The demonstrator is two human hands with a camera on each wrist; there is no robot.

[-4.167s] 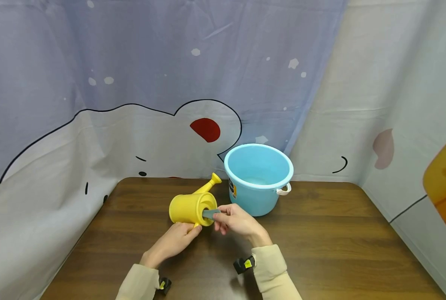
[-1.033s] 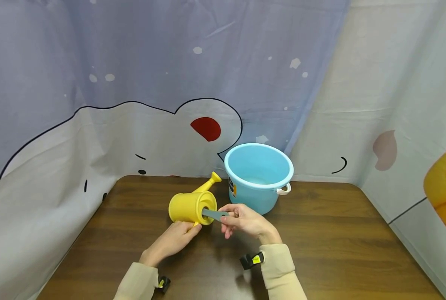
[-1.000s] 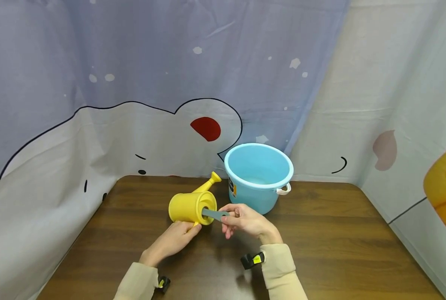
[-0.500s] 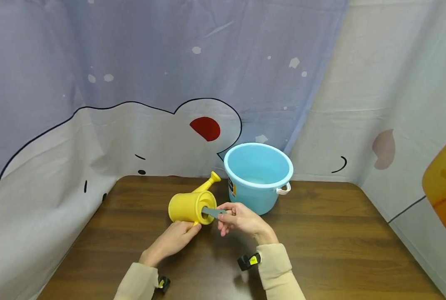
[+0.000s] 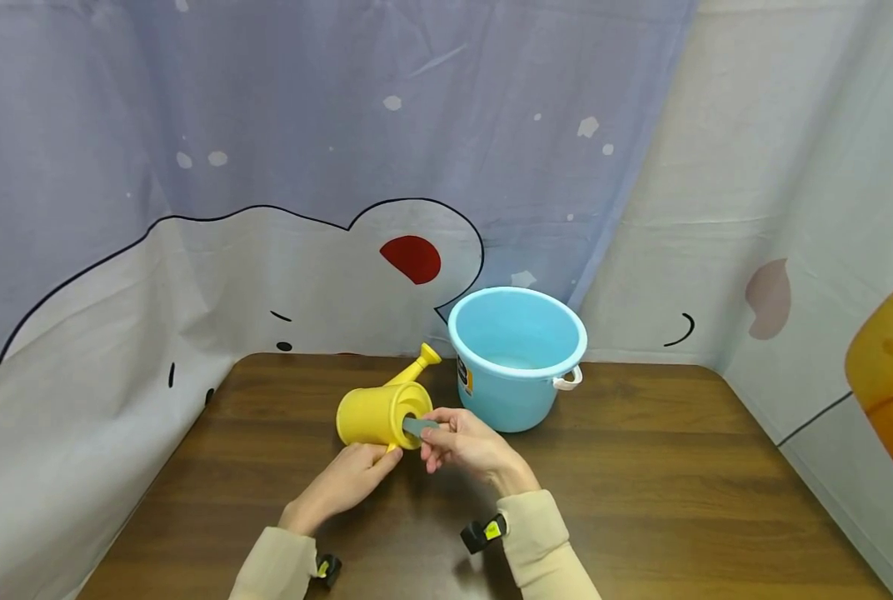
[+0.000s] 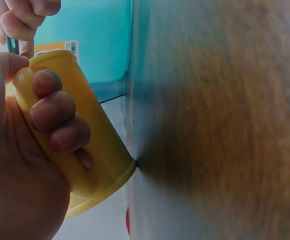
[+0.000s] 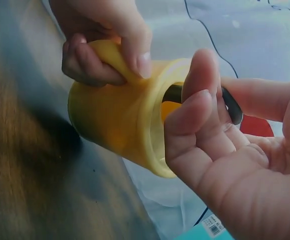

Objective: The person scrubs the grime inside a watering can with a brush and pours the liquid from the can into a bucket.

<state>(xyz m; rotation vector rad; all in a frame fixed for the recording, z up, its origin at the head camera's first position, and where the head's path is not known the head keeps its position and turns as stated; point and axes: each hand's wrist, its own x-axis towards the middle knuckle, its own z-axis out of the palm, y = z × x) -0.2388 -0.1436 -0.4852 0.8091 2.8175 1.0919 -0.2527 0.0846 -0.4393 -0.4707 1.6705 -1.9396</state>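
Observation:
A yellow watering can (image 5: 367,415) lies tilted on its side, its open top facing right and its spout pointing up to the right. My left hand (image 5: 349,479) grips the can's handle (image 6: 67,160), fingers wrapped around it in the left wrist view. With thumb and fingers, my right hand (image 5: 472,454) pinches a flat grey handle (image 5: 416,427) that has a hole near its end, seen in the right wrist view. The rest of that tool is hidden inside the can, so its kind does not show. The can's base edge is at or close to the tabletop.
A light blue bucket (image 5: 517,404) with a white side grip (image 5: 569,381) stands just behind and right of the can, close to my right hand. Behind the brown wooden table (image 5: 679,483) hangs a printed cloth (image 5: 304,283).
The grey handle has slid out a little and then back deeper into the can, my right hand moving right and then left with it. The left hand and the can have stayed nearly still.

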